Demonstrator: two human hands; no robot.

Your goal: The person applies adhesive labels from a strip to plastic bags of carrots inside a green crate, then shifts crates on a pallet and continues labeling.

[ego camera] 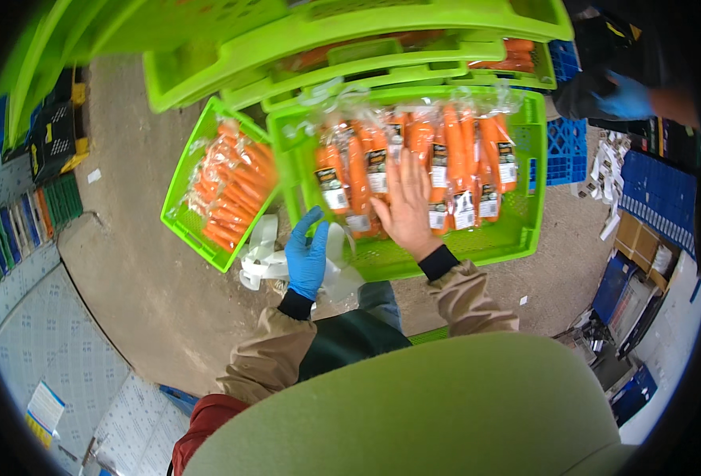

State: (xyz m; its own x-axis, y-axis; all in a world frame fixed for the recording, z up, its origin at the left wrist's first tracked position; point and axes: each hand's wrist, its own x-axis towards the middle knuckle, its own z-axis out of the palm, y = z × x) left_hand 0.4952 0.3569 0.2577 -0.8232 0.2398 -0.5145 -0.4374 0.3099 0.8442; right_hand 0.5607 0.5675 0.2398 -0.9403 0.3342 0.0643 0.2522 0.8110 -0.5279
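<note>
Several clear plastic bags of carrots (pixel 457 149), each with a black-and-white label, lie side by side in a large green plastic crate (pixel 446 256). Bare and spread flat, my right hand (pixel 409 202) rests over the middle bags. My left hand (pixel 306 256), in a blue glove, is at the crate's near left corner with thumb and fingers apart and nothing seen between them. Beside it hang translucent white plastic strips (pixel 267 265). To the left, a smaller-looking green crate (pixel 193 238) holds more carrots (pixel 231 190) in clear plastic.
Stacked green crates (pixel 362 56) with carrots stand beyond. At the upper right, a co-worker's blue-gloved hand (pixel 627 98) is near a dark object above a blue pallet (pixel 565 152). White label strips (pixel 609 169) hang beside blue bins (pixel 657 196). Black crates (pixel 53 140) stand left.
</note>
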